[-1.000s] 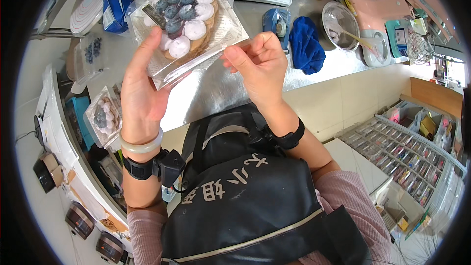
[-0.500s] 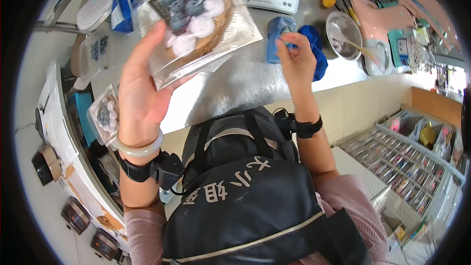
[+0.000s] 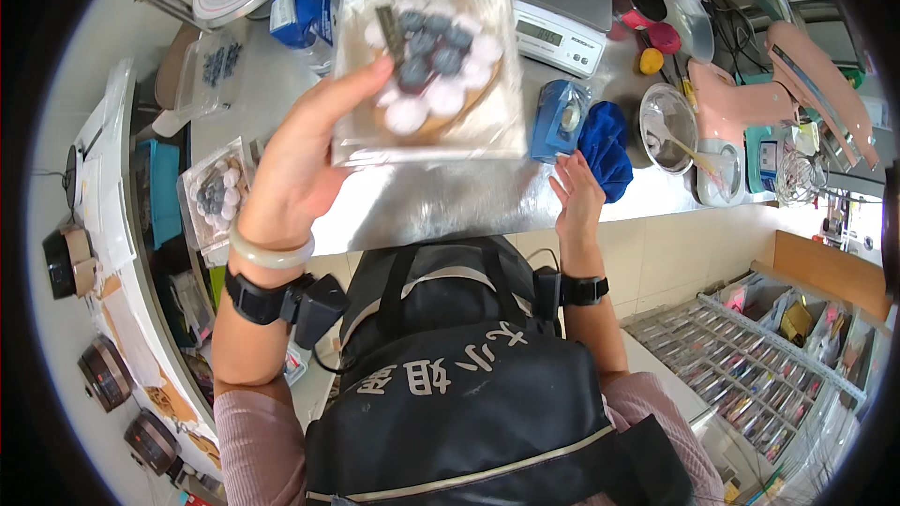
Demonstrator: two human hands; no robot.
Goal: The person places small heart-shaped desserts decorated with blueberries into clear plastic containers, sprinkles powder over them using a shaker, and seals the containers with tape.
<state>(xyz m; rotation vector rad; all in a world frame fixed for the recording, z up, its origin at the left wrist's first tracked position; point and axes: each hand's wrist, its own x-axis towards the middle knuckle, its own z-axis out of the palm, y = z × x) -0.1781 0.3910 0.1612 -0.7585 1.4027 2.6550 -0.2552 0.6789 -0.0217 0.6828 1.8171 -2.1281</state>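
Note:
My left hand [image 3: 305,145] grips a clear plastic box [image 3: 511,117] from its left side, thumb along the front and fingers behind. Inside it sits a small round tart [image 3: 441,66] topped with blueberries and pale mauve cream dollops. A dark strip, possibly a label, lies by the berries. My right hand [image 3: 580,195] is at the near edge of the steel table, fingers loosely extended and apart, with nothing visible in them. Just beyond its fingertips stands a small blue carton [image 3: 560,119] with an oval opening, next to a crumpled blue cloth [image 3: 607,152].
A digital scale [image 3: 562,9] stands behind the carton. To the right are a metal bowl [image 3: 667,126] with a spatula and a pink stand mixer [image 3: 741,94]. On the left lie another boxed tart [image 3: 217,195], a tub of blueberries [image 3: 220,66] and a blue-and-white carton [image 3: 298,5].
The boxed tart has gone from tilted to facing more squarely, shifting right in view. My right hand has left the blue carton's top, moving nearer the table edge, and its pinched fingers have spread.

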